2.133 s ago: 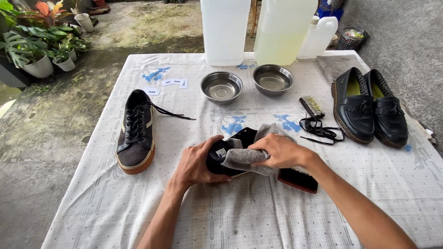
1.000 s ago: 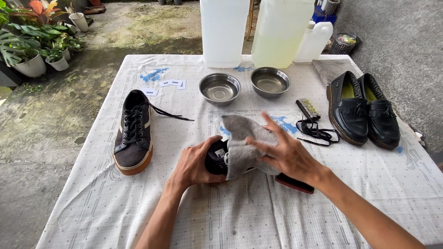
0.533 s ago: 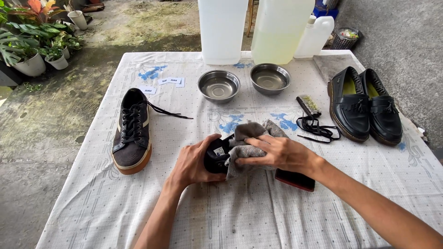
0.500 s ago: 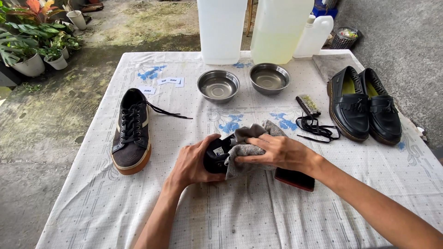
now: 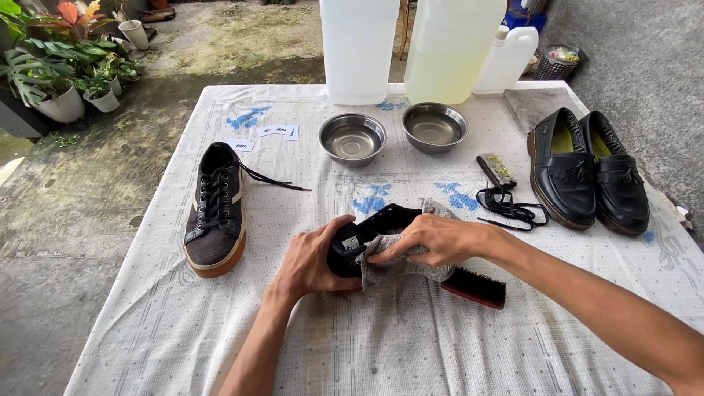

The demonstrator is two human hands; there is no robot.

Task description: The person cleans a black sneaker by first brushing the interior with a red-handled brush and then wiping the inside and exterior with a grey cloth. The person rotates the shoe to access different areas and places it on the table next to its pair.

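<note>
My left hand point(image 5: 312, 257) grips the heel end of a dark sneaker point(image 5: 378, 222) lying at the middle of the table. My right hand point(image 5: 433, 238) presses a bunched grey cloth point(image 5: 396, 265) against the shoe's side and opening. Most of this sneaker is hidden under the cloth and both hands. Its mate, a dark laced sneaker with a brown sole point(image 5: 215, 208), stands alone at the left.
A dark shoe brush point(image 5: 475, 287) lies beside my right wrist. Loose black laces point(image 5: 507, 207) and a small brush point(image 5: 496, 169) sit to the right, near black loafers point(image 5: 589, 170). Two steel bowls point(image 5: 353, 138) and large plastic jugs point(image 5: 359, 48) stand at the back. Paper labels point(image 5: 278, 131) lie nearby.
My right hand spread the cloth open over the sneaker, then gathered it and rubbed leftward along the shoe. The left hand kept its hold throughout.
</note>
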